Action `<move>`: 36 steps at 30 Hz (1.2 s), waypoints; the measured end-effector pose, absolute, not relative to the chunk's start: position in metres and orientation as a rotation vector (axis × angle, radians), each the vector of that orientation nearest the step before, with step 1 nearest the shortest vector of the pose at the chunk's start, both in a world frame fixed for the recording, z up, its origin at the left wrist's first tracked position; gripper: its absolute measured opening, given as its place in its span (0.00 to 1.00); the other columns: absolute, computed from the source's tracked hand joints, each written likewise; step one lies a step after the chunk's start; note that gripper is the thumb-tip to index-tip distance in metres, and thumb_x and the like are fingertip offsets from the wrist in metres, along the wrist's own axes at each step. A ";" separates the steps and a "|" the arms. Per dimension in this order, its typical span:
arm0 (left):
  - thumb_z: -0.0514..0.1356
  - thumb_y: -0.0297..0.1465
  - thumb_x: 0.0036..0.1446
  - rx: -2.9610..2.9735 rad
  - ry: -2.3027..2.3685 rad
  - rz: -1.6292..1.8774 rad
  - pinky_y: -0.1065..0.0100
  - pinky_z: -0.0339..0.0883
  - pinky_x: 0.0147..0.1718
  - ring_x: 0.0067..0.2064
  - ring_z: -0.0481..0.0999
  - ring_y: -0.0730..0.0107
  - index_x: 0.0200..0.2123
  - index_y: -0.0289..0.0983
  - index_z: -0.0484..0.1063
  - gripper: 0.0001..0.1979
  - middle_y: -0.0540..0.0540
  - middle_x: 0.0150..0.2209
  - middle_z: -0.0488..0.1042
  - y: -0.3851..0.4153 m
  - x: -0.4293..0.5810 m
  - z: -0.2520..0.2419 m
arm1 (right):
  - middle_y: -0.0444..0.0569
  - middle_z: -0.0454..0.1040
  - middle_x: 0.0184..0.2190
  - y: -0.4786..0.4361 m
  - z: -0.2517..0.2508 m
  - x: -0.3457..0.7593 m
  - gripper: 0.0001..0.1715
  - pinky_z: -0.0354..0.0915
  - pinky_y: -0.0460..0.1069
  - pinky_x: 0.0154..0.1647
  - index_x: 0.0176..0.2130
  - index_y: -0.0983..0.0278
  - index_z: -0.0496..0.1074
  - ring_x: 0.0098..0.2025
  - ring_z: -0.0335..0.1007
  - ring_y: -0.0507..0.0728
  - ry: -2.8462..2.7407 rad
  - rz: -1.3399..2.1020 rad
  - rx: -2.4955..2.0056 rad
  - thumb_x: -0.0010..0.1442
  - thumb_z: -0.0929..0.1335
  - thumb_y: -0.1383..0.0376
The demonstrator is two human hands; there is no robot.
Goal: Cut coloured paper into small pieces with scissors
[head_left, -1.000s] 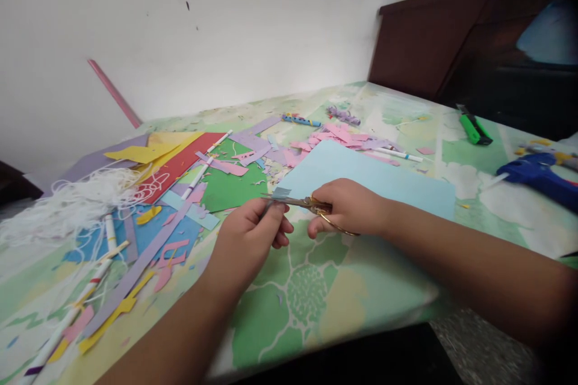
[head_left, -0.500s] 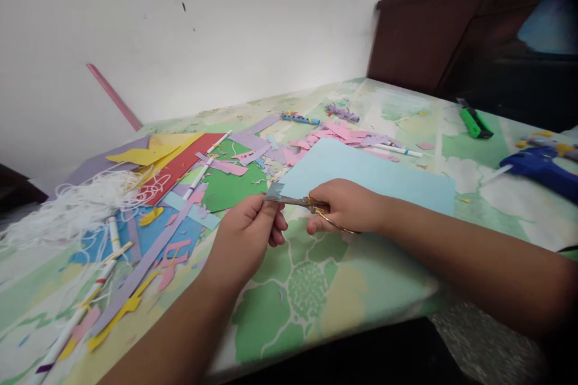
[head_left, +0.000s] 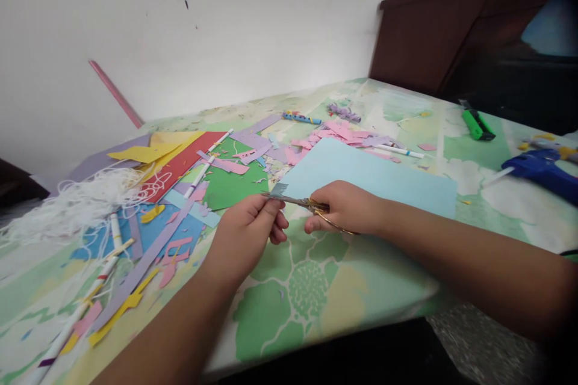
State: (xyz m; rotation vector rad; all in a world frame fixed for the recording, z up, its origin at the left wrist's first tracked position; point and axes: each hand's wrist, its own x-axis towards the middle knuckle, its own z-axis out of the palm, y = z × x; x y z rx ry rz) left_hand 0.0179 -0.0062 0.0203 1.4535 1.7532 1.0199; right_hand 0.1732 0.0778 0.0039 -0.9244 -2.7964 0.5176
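Note:
My left hand [head_left: 250, 225] pinches a small blue-grey paper piece [head_left: 279, 188] whose far edge is cut into a fringe. Gold-handled scissors [head_left: 311, 203] are in my right hand [head_left: 345, 207], fingers wrapped round the loops. Their blades point left and lie across the paper, close to my left fingertips. Behind my hands a light blue sheet of paper [head_left: 365, 174] lies on the table. A green sheet [head_left: 226, 177] with small scraps on it is to the left of the blue one.
White string [head_left: 76, 204] is heaped at the left among coloured paper strips and white sticks. Pink scraps [head_left: 334, 135] lie behind the blue sheet. Towards the right are a green box cutter [head_left: 477, 123] and a blue glue gun [head_left: 542, 169]. A wall borders the table's back.
The scissor blades look closer together and cover less of the fringed paper. Both hands stay nearly in place; the whole view has shifted slightly.

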 end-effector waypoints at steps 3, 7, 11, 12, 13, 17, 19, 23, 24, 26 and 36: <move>0.50 0.36 0.49 1.403 1.750 1.047 0.75 0.60 0.21 0.19 0.67 0.78 0.22 0.36 0.65 0.11 0.53 0.19 0.68 -0.006 0.019 0.022 | 0.41 0.57 0.15 0.079 0.003 0.174 0.30 0.44 0.42 0.19 0.19 0.65 0.60 0.19 0.50 0.47 -2.782 0.522 -0.927 0.43 0.57 0.41; 0.50 0.38 0.49 1.397 1.722 1.035 0.74 0.61 0.23 0.21 0.67 0.78 0.23 0.36 0.65 0.12 0.53 0.20 0.68 -0.005 0.018 0.022 | 0.41 0.57 0.14 0.081 0.002 0.174 0.30 0.44 0.42 0.18 0.19 0.65 0.60 0.18 0.50 0.47 -2.761 0.559 -0.960 0.42 0.57 0.40; 0.50 0.37 0.49 1.402 1.701 1.028 0.74 0.60 0.23 0.21 0.67 0.78 0.22 0.36 0.65 0.11 0.53 0.21 0.68 -0.005 0.017 0.020 | 0.41 0.57 0.14 0.082 0.002 0.173 0.30 0.45 0.42 0.18 0.19 0.65 0.60 0.18 0.50 0.47 -2.761 0.549 -0.975 0.41 0.58 0.40; 0.50 0.36 0.48 1.398 1.694 1.028 0.74 0.60 0.23 0.21 0.67 0.77 0.22 0.36 0.65 0.11 0.53 0.20 0.68 -0.004 0.017 0.020 | 0.41 0.57 0.14 0.082 0.002 0.173 0.30 0.45 0.42 0.18 0.18 0.65 0.60 0.18 0.50 0.47 -2.763 0.540 -0.975 0.41 0.58 0.40; 0.51 0.36 0.48 1.395 1.687 1.029 0.74 0.60 0.22 0.21 0.67 0.77 0.22 0.36 0.65 0.11 0.53 0.20 0.68 -0.004 0.016 0.020 | 0.41 0.57 0.14 0.082 0.003 0.173 0.30 0.45 0.42 0.18 0.19 0.65 0.60 0.18 0.50 0.47 -2.768 0.538 -0.973 0.41 0.58 0.40; 0.51 0.34 0.48 1.373 1.683 1.058 0.75 0.59 0.21 0.19 0.66 0.78 0.21 0.36 0.65 0.10 0.53 0.18 0.67 -0.004 0.015 0.018 | 0.42 0.59 0.16 0.080 0.004 0.174 0.29 0.45 0.42 0.18 0.20 0.65 0.60 0.19 0.51 0.48 -2.809 0.572 -0.959 0.44 0.57 0.42; 0.51 0.34 0.48 1.362 1.680 1.077 0.75 0.59 0.20 0.19 0.66 0.78 0.22 0.36 0.65 0.09 0.54 0.18 0.66 -0.004 0.014 0.017 | 0.42 0.60 0.17 0.079 0.005 0.174 0.28 0.45 0.42 0.18 0.21 0.65 0.60 0.19 0.52 0.48 -2.830 0.579 -0.944 0.45 0.57 0.43; 0.51 0.34 0.48 1.380 1.677 1.053 0.75 0.59 0.20 0.20 0.66 0.78 0.22 0.36 0.66 0.09 0.53 0.18 0.66 -0.004 0.015 0.017 | 0.43 0.60 0.17 0.078 0.007 0.174 0.27 0.45 0.42 0.18 0.21 0.65 0.60 0.19 0.52 0.48 -2.850 0.554 -0.930 0.45 0.57 0.44; 0.51 0.34 0.48 1.385 1.679 1.046 0.75 0.59 0.20 0.20 0.66 0.78 0.22 0.36 0.66 0.09 0.53 0.18 0.66 -0.004 0.015 0.017 | 0.43 0.60 0.17 0.077 0.007 0.174 0.27 0.45 0.42 0.18 0.21 0.65 0.60 0.19 0.52 0.48 -2.851 0.555 -0.929 0.45 0.57 0.43; 0.51 0.34 0.48 1.395 1.677 1.048 0.74 0.59 0.20 0.19 0.65 0.78 0.22 0.36 0.66 0.10 0.53 0.17 0.66 -0.005 0.016 0.018 | 0.43 0.60 0.16 0.078 0.007 0.174 0.28 0.45 0.42 0.18 0.21 0.65 0.60 0.19 0.52 0.48 -2.846 0.551 -0.925 0.45 0.57 0.43; 0.52 0.35 0.47 1.348 1.608 1.100 0.73 0.60 0.22 0.20 0.67 0.77 0.24 0.35 0.67 0.09 0.52 0.19 0.68 -0.007 0.019 0.021 | 0.41 0.58 0.14 0.079 0.006 0.173 0.29 0.44 0.42 0.18 0.19 0.65 0.59 0.18 0.50 0.47 -2.788 0.457 -0.949 0.43 0.58 0.42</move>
